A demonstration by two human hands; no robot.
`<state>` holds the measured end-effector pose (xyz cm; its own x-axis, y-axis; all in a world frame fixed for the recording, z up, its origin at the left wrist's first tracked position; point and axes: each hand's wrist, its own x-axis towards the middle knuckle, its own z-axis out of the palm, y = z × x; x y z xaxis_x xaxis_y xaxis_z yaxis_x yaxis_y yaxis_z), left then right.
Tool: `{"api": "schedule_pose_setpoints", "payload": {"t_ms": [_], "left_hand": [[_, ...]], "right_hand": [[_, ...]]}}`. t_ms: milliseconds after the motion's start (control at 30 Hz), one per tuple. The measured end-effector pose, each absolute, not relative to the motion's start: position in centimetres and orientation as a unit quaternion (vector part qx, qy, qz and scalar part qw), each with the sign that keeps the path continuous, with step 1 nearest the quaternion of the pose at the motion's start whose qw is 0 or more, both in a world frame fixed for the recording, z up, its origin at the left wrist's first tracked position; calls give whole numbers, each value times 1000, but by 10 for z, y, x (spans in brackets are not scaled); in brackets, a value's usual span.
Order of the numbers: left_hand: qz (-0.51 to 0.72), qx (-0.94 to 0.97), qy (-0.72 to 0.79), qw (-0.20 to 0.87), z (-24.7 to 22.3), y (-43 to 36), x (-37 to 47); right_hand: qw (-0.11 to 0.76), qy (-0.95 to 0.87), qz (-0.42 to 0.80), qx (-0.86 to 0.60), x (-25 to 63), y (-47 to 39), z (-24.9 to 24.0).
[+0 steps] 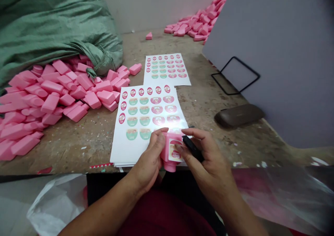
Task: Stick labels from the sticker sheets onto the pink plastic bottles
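My left hand (152, 156) is closed around a small pink bottle (170, 166), whose neck points toward me. A label (176, 150) with a pink and pale print lies on the bottle's upper face. My right hand (206, 156) holds a black pen-like tool (192, 148), its kind unclear, between palm and fingers. The right thumb presses on the label and the forefinger touches the bottle's far end. Just beyond both hands lies a stack of sticker sheets (122, 152) with green and pink labels; the hands cover its near right corner.
At left, a heap of pink bottles (78, 83) spills from a green sack (65, 23). A second sticker sheet (167, 81) lies farther back. To the right are a dark oblong case (239, 115), a black wire frame (236, 92) and a grey panel (281, 72). More bottles (198, 23) are piled behind.
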<state>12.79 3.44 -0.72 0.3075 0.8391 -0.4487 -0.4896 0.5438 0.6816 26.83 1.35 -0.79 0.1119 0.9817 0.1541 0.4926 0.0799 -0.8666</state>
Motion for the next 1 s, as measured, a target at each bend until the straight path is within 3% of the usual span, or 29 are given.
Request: {"api": "schedule_pose_setpoints", "payload": {"t_ms": [233,500,633,733,867,1000], "left_hand": [[397,264,399,783,-10,30,123],[407,333,424,738,-16,28,124],[412,308,420,748,-12,27,127],[406,271,426,761,-6,28,126],[398,252,423,774,-3,28,123],[395,252,432,771,-4,27,126]], "right_hand": [[414,-634,236,-609,269,14,-8],[327,-728,33,-602,269,19,-12],[310,-726,1,-614,282,23,-16],[347,-669,75,-654,292,25,-14],[424,-593,273,-628,286,23,-9],[435,-566,369,-595,271,28,-11]]}}
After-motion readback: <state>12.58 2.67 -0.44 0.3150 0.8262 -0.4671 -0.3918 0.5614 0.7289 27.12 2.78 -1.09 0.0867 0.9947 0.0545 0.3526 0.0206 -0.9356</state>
